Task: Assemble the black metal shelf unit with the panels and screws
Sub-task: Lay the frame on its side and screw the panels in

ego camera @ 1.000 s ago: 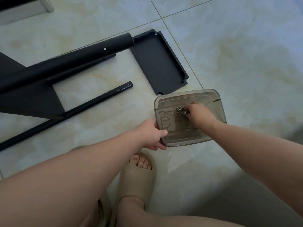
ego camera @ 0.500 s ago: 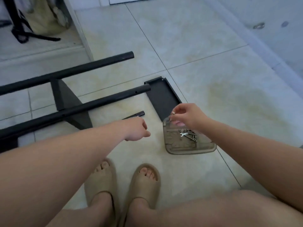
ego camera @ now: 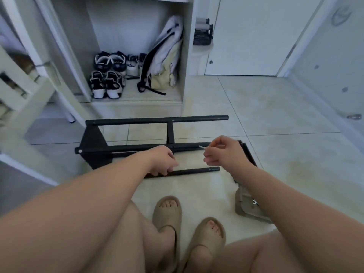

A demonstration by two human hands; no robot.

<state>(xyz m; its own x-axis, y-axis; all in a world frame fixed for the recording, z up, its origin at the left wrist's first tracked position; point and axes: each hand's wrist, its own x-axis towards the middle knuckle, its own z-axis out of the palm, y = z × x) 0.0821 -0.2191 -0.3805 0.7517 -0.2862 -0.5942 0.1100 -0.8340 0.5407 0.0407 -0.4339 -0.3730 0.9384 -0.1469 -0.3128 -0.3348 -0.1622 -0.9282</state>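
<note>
One black shelf frame (ego camera: 157,120) lies on the floor (ego camera: 275,115), two long tubes running left to right, with one loose tube (ego camera: 195,171) nearer and one panel (ego camera: 249,154) at right, half hidden by the right hand (ego camera: 222,150), which pinches one screw (ego camera: 202,147). The left hand (ego camera: 162,159) curls over the loose tube, grip unclear; the right forearm (ego camera: 266,190) covers part of one tray (ego camera: 244,205), near right.

A white cupboard (ego camera: 186,56) stands open at the far edge of the pale tiled floor (ego camera: 275,107). Inside it, to the left, sit black-and-white sneakers (ego camera: 107,83) (two pairs, one behind the other). A white and pale-yellow bag (ego camera: 164,62) leans at its right. Just right of the cupboard is a white door (ego camera: 252,36). Well in front of the cupboard are two beige slippers (ego camera: 167,213).
</note>
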